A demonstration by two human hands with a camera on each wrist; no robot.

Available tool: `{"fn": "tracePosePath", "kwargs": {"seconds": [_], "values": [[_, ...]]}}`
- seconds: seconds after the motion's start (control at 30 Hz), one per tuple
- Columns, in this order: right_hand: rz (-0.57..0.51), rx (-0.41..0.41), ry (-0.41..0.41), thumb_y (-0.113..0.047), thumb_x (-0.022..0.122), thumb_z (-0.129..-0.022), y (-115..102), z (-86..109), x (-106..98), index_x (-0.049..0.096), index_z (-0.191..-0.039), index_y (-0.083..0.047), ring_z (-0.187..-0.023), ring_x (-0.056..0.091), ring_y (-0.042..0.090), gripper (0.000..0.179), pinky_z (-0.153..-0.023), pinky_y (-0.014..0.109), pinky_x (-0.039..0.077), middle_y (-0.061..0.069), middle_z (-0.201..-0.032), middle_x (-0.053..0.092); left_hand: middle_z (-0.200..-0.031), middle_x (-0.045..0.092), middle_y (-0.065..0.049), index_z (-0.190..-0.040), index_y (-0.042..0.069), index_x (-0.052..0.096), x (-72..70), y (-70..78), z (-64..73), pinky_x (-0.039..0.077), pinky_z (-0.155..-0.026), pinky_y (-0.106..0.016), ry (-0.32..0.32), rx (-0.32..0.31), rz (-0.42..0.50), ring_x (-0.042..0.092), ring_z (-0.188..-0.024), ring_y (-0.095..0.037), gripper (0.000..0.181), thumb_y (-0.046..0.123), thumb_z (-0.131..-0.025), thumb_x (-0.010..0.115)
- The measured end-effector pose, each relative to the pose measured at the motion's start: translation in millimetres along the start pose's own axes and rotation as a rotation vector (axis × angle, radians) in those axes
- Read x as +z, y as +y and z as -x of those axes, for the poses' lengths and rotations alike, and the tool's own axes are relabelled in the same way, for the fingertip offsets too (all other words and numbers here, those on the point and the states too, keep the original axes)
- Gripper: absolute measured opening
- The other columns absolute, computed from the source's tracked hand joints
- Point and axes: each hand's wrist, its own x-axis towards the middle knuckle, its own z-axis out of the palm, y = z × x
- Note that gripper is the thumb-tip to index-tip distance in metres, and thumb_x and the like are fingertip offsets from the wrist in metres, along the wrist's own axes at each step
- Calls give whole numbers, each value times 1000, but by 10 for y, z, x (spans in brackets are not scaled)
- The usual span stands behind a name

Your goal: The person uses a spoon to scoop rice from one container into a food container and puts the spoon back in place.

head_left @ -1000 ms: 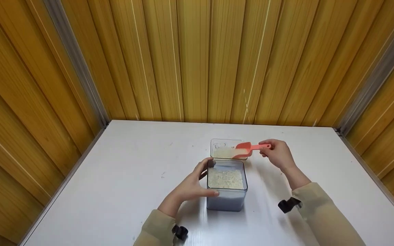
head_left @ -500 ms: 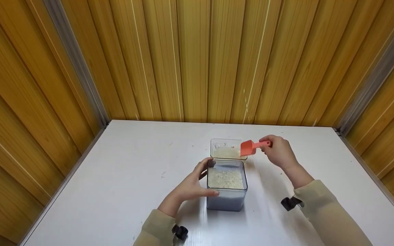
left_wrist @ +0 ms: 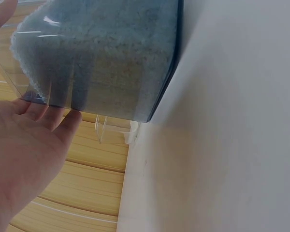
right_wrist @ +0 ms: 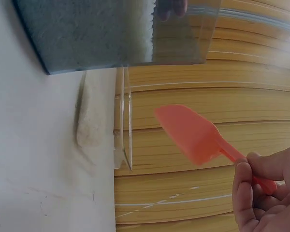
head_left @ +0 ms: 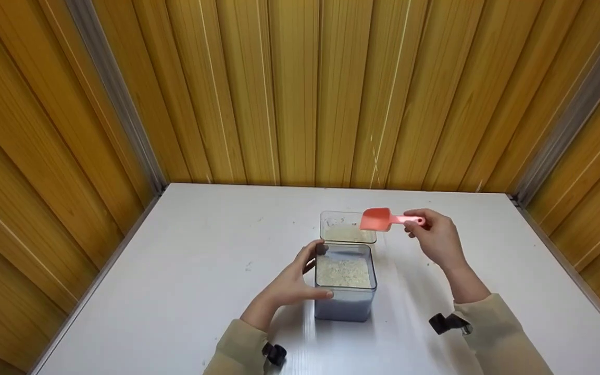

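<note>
The scoop is coral red, the tub smoky blue, the grain cream with fine speckles. The table is white, the wall wood-grained yellow-brown, the posts grey, the sleeves beige.

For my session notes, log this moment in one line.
left grip: holds tall container of pale grains | right grip: holds red scoop in air | clear box: beyond tall container, pale grains inside

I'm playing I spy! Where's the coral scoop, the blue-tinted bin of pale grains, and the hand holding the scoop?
Coral scoop [right_wrist: 188, 134]: right wrist view, on its blade.
Blue-tinted bin [head_left: 344, 306]: head view, on its front wall.
Right hand [head_left: 439, 241]: head view, on the back of the hand.
</note>
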Motion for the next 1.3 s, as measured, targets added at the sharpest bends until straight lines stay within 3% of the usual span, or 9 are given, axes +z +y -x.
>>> {"fn": "tracePosePath", "kwargs": {"seconds": [0.3,0.47,0.77,1.0,1.3], "values": [[-127,-34,41,-15,71,-98,-191,302,-158,71,-123,1,-78,66,2,30,-73,13,60,11,-96,73,-166,31,-8,-162,24,22,3,1,5,26,-132,-39,6,-8,-7,26,-158,-26,106,21,-79,88],[-143,-62,2,-14,71,-98,-349,458,-250,71,-122,2,-77,67,4,29,-72,15,61,2,-90,73,-164,33,-8,-162,20,22,-1,-1,-4,26,-132,-40,8,4,-4,28,-158,-26,107,20,-78,88],[-51,-89,-147,-6,71,-96,-581,661,-309,72,-118,-1,-74,63,9,23,-63,18,54,8,-89,71,-165,32,-9,-162,17,23,2,-4,1,26,-132,-41,6,0,16,27,-158,-27,107,20,-79,89],[45,-117,-224,-8,74,-94,-663,705,-253,73,-117,-3,-71,59,9,23,-58,19,48,7,-87,69,-166,31,-8,-162,25,23,-1,-12,0,27,-132,-42,8,-10,8,26,-158,-26,106,20,-78,88],[108,-119,-294,-4,71,-94,-736,724,-121,72,-114,-1,-71,59,14,20,-56,19,46,5,-83,69,-167,30,-10,-163,17,21,-6,-32,-7,26,-132,-48,4,-3,2,26,-158,-31,107,20,-79,88]]}}
